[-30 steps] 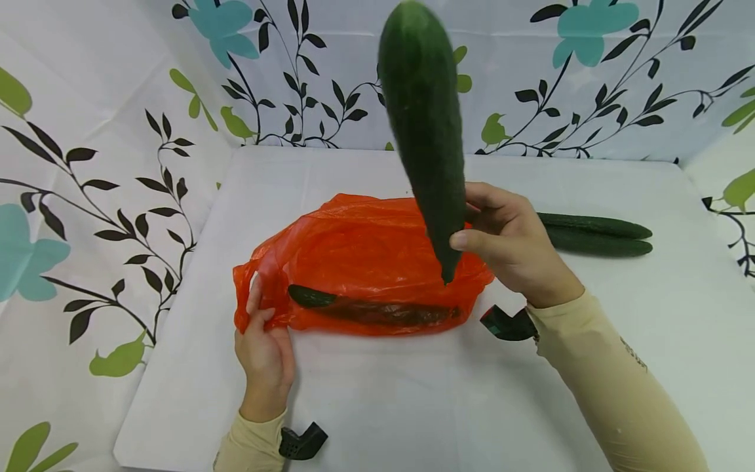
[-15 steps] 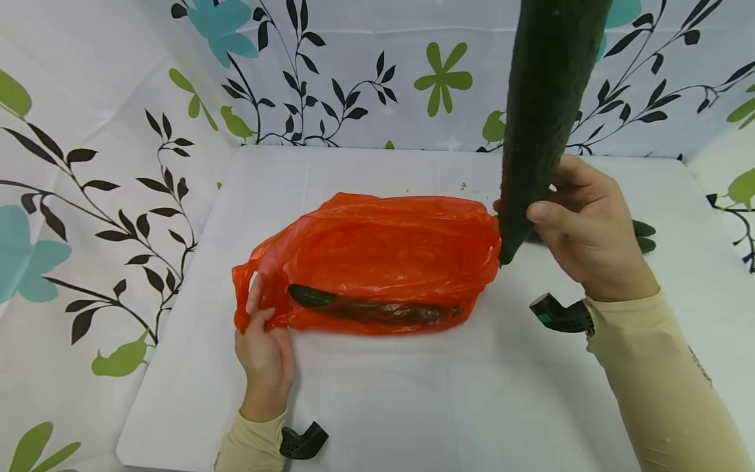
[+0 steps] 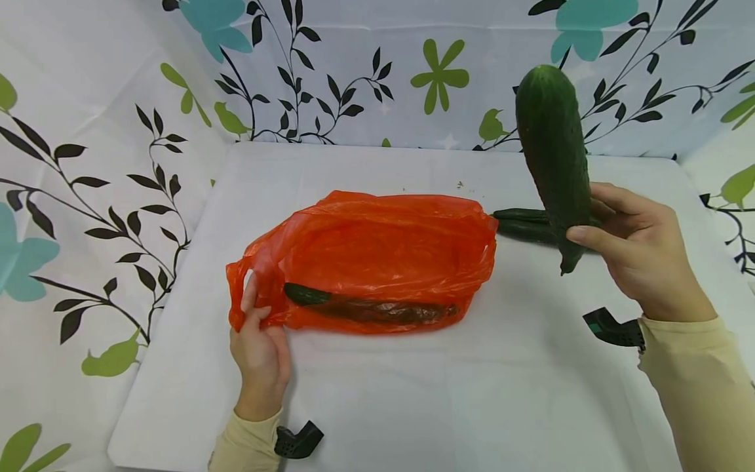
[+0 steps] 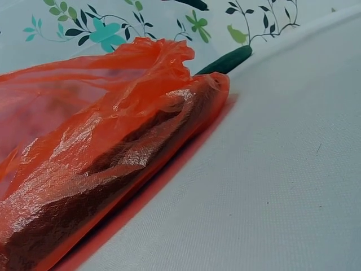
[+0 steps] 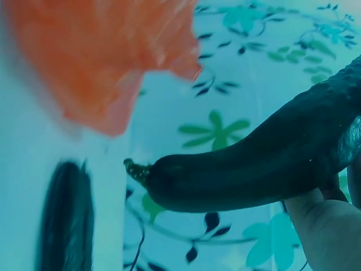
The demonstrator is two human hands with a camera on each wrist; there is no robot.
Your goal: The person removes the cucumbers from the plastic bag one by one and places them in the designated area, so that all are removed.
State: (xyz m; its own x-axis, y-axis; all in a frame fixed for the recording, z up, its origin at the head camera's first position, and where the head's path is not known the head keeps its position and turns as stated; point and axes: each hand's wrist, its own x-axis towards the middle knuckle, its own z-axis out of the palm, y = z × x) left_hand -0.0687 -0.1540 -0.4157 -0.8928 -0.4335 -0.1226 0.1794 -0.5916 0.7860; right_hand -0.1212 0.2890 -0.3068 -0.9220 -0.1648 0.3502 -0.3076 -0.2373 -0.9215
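Two slim dark-green cucumbers (image 3: 525, 227) lie right of centre, partly hidden by the long tapering green cucumber (image 3: 551, 137) the right hand (image 3: 651, 249) grips at upper right. The left hand (image 3: 259, 357) holds a crinkled translucent orange plastic bag (image 3: 383, 242) mid-frame (one dark-green cucumber (image 3: 305, 294) mostly behind its film).

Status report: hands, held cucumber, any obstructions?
Left hand holds red plastic bag. Right hand grips raised cucumber near its stem end. No obstruction visible.

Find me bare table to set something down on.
The widest bare patch of white table lies in front of the orange bag, between left hand and right hand. A narrower strip runs behind the bag. It's crowded at the bag's right end, by cucumbers partly hidden behind the held cucumber.
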